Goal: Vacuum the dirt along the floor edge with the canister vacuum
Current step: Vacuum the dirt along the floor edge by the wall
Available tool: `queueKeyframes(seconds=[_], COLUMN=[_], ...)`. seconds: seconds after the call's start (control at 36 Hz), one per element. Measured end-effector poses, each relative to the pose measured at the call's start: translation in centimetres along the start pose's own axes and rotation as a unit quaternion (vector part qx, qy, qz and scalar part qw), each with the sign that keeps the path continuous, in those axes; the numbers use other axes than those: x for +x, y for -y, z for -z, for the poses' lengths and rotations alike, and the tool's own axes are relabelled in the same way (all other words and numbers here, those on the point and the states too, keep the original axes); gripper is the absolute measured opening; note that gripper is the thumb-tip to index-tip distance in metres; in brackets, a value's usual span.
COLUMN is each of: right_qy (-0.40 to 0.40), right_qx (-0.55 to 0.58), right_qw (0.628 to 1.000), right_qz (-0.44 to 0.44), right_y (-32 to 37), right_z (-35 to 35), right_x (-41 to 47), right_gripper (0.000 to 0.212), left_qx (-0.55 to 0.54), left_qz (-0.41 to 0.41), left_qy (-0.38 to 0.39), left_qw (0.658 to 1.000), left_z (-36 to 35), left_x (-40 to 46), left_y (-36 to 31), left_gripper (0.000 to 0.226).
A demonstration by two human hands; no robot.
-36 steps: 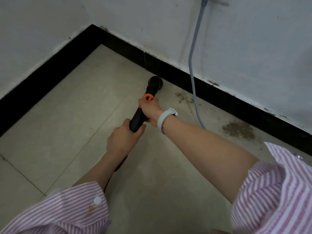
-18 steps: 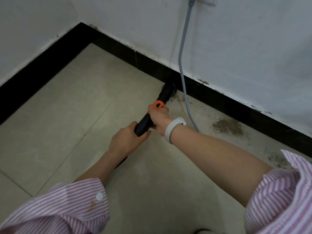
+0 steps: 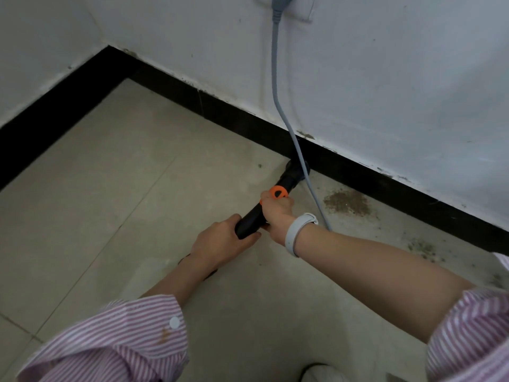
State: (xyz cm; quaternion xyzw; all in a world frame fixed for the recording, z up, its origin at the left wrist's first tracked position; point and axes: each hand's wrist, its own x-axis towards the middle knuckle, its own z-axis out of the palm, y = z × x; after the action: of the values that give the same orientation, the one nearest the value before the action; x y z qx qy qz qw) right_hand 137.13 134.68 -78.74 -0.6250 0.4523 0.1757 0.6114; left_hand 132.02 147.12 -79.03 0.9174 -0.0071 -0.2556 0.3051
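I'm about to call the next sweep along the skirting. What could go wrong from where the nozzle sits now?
1. The grey power cord drapes right over the vacuum nozzle; a sweep toward the dirt patch could snag it or tug the plug.
2. The nozzle is tight against the black baseboard and may scrape it.
3. The left hand and right hand grip close together, which may limit control.

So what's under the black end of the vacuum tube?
The black round vacuum nozzle sits on the beige tiled floor against the black baseboard. Whatever lies beneath it is covered; the brown dirt patch lies beside it.
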Motion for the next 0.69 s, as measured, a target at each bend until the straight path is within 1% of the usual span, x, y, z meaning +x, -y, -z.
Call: queueKeyframes(seconds=[0.22, 0.33, 0.44, 0.58, 0.69], right_qy=[0.024, 0.083, 0.139, 0.171, 0.173], right_qx=[0.001, 0.027, 0.019, -0.002, -0.009], right_qw=[1.0, 0.996, 0.99, 0.985, 0.984], right_qz=[0.012, 0.003, -0.007, -0.02, -0.026], right_y=[0.0, 0.5, 0.8, 0.4, -0.2], right_z=[-0.4, -1.9, -3.7, -5.6, -6.2], right_x=[-0.3, -1.3, -2.3, -3.7, -4.4], right_gripper=[0.053, 0.046, 0.047, 0.051, 0.05], left_qx=[0.053, 0.076, 0.073, 0.079, 0.065], left_qz=[-0.003, 0.014, 0.037, 0.076, 0.084], left_qy=[-0.045, -0.086, -0.121, -0.111, -0.099], left_qw=[0.998, 0.993, 0.989, 0.988, 0.989], left_z=[0.5, 1.7, 2.6, 3.9, 4.2], left_x=[-0.6, -1.4, -2.6, -4.0, -4.9], left_y=[0.0, 0.9, 2.1, 3.5, 4.5], left_gripper=[0.04, 0.04, 0.04, 0.04, 0.039])
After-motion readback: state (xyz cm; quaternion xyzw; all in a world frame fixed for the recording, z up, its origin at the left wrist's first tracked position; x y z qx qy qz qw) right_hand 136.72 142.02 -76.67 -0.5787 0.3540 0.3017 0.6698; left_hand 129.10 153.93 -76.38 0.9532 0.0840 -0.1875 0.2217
